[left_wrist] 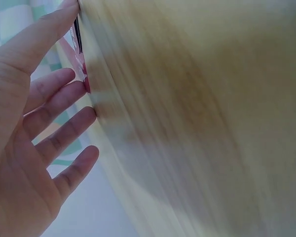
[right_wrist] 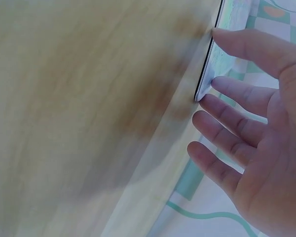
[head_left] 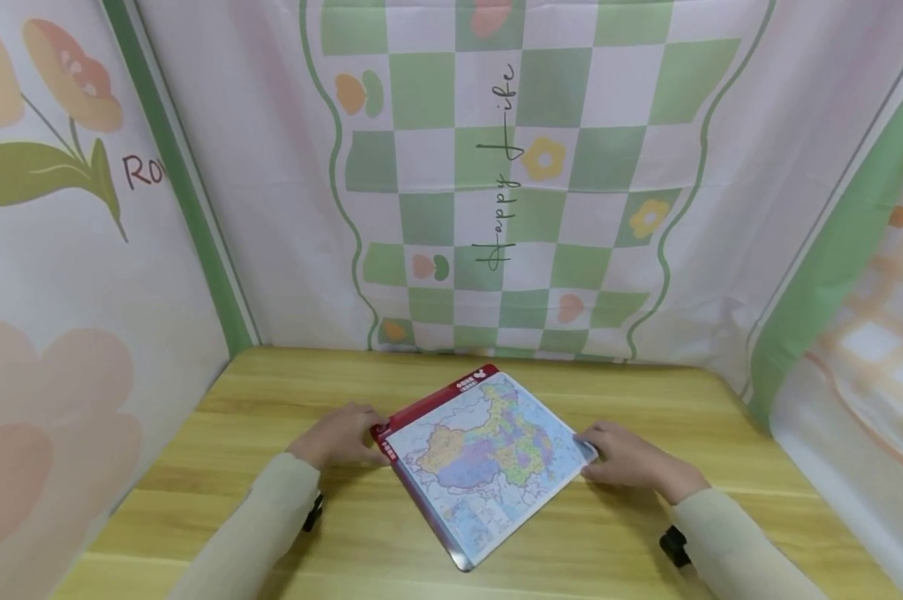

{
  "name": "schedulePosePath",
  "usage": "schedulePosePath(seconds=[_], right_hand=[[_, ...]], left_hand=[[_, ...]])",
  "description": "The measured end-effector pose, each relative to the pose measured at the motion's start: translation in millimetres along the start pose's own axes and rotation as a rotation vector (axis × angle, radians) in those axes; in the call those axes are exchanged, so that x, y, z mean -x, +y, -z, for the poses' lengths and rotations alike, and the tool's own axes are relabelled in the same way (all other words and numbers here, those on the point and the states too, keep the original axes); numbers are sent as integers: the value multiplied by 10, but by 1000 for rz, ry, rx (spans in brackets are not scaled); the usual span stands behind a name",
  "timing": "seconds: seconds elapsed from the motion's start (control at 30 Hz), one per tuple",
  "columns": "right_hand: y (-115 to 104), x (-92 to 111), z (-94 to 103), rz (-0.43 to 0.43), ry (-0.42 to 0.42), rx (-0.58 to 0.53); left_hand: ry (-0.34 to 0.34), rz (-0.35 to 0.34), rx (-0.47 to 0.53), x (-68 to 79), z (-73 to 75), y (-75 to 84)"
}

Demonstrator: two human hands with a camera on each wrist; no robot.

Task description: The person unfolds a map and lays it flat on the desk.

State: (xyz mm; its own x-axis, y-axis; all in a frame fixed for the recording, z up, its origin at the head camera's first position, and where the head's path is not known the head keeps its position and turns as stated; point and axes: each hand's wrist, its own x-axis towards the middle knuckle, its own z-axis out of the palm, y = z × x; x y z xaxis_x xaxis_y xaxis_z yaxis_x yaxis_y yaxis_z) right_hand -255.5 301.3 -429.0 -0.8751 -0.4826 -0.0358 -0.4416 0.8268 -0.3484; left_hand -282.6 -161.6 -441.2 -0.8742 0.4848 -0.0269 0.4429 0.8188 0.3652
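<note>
A flat, square map board [head_left: 481, 467] with a coloured map of China and a red strip along one side lies turned cornerwise on the wooden table. At its left corner is my left hand [head_left: 346, 435], thumb and fingers on either side of that corner. The left wrist view shows this hand's fingers [left_wrist: 64, 138] spread and nearly straight, tips at the board's red edge. My right hand [head_left: 631, 457] touches the opposite corner the same way. In the right wrist view its thumb and index fingertip meet the board's thin edge [right_wrist: 205, 74], the other fingers extended below.
The yellow wood-grain table [head_left: 271, 392] has rounded back corners. Behind it hangs a green-and-white checked curtain [head_left: 489, 208] with lettering, and printed fabric [head_left: 68, 275] encloses the sides. A small black device [head_left: 674, 546] sits at the right wrist.
</note>
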Motion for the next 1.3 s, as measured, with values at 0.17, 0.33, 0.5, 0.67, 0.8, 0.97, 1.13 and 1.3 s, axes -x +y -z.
schedulePosePath(seconds=[0.17,0.33,0.5,0.67,0.8,0.97,1.13,1.3], right_hand=[[-14,-26,33,-40,-13,-19],[14,-64,40,-48,-20,-8],[11,-80,42,-60,-23,-23],[20,-115,51,-43,-28,-29],[33,-147,44,-33,-20,-37],[50,-188,32,-39,-2,-48],[58,-221,27,-50,5,-57],[60,-257,27,-45,7,-42]], left_hand=[[23,-51,-39,22,-11,-12],[36,-71,-53,44,-22,-12],[50,-83,-94,55,-50,-19],[39,-61,-118,87,-53,3],[34,-57,-97,117,-33,45],[36,-74,-101,156,-43,62],[43,-115,-111,199,-57,64],[49,-142,-112,241,-56,75]])
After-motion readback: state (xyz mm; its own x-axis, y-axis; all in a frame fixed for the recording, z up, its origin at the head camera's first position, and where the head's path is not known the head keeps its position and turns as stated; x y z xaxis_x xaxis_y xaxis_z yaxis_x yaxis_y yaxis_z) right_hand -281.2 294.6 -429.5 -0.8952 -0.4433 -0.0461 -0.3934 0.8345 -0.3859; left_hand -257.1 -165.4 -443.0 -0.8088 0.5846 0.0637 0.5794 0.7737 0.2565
